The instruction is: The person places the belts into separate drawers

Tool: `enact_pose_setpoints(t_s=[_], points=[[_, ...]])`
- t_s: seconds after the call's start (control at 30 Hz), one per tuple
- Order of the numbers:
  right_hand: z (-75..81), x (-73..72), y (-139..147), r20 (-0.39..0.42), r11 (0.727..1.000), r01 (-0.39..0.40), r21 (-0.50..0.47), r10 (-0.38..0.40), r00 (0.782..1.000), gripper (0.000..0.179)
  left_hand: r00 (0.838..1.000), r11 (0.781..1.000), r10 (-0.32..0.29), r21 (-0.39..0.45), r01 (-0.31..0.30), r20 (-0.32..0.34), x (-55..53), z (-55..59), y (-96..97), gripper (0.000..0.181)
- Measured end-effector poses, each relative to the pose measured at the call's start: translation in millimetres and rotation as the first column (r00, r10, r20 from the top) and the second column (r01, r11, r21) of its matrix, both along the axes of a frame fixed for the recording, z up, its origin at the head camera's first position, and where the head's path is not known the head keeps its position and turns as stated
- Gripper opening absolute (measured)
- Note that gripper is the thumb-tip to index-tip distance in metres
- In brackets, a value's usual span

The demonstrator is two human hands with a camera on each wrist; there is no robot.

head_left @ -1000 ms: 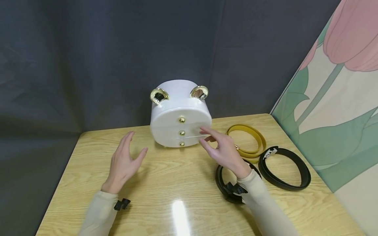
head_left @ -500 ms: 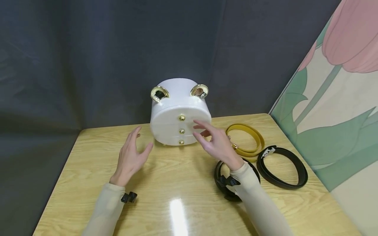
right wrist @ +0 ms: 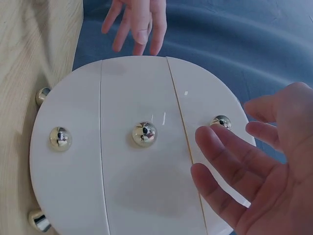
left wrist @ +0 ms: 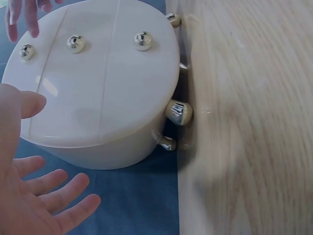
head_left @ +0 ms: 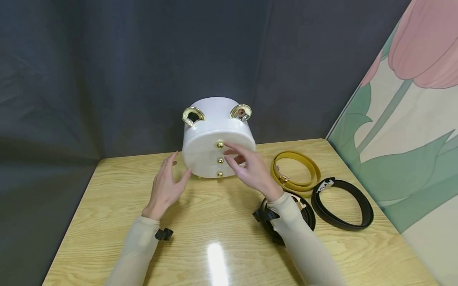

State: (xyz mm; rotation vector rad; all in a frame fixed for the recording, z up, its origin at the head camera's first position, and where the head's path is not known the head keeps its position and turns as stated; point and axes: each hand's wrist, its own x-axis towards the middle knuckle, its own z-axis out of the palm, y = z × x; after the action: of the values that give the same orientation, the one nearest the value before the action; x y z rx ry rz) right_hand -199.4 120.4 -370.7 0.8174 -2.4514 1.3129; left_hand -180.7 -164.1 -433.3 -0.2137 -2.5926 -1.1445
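Observation:
A glossy white oval drawer box (head_left: 200, 153) stands at the back of the table, with two gold-rimmed ears on top. Its front has three drawers; the top drawer's gold knob (head_left: 220, 145) sits just beyond my right fingertips. My right hand (head_left: 252, 169), its fingers loosely bent and parted, hovers before the front and holds nothing. Seen from the right wrist, a fingertip overlaps the lower edge of the top knob (right wrist: 221, 122). To the left of the box my left hand (head_left: 166, 188) hangs with fingers spread and nothing in it. Round gold feet (left wrist: 179, 112) support the box.
Right of the box lie a coiled mustard belt (head_left: 311, 171) and a coiled black belt (head_left: 366, 206). Another coiled black belt (head_left: 309, 218) is partly under my right forearm. A dark curtain (head_left: 143, 79) hangs behind the wooden table (head_left: 193, 246), and a tulip-printed panel (head_left: 400, 159) stands at right.
Both hands have moved inward: the left hand to the right and slightly up, the right hand leftward across the box's front to the top knob. The box and belts stay put.

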Motion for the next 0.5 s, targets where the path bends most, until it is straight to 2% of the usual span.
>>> enact_pose_setpoints(t_s=[0.2,0.5], points=[[-0.1,-5.7,-6,0.016,1.000,-0.016,-0.021,0.016,1.000,0.041,1.000,1.000,-0.004,0.013,0.004,-0.005,-6.0,-2.8,4.1,0.075],[-4.1,-12.2,-11,0.046,0.999,-0.026,-0.034,0.028,0.999,0.040,1.000,0.999,-0.014,0.044,0.014,0.009,-10.9,2.4,12.1,0.077]])
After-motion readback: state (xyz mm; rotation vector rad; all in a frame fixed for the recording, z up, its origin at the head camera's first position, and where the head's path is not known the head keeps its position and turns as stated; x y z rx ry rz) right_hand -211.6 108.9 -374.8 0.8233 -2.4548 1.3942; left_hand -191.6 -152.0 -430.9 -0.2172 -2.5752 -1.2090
